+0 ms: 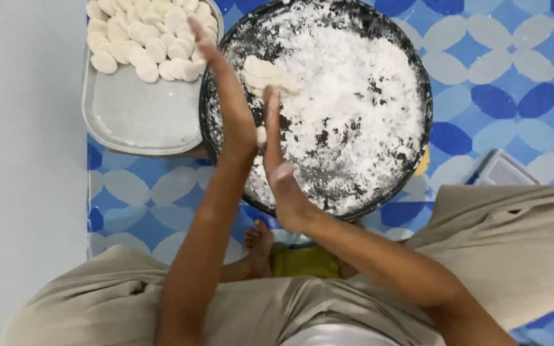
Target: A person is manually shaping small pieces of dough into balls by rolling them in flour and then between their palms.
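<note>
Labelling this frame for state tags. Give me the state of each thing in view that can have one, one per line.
left hand: raised on edge, palm toward the right hand
right hand: raised on edge, small dough piece pressed between the palms
round dark pan: dusted with white flour, a lump of dough lying on it
grey tray: far end piled with shaped dough pieces, near end bare

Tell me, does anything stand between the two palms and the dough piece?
Nothing visible does. The left hand and right hand face each other above the floured pan, and the small dough piece sits directly between them.
</note>
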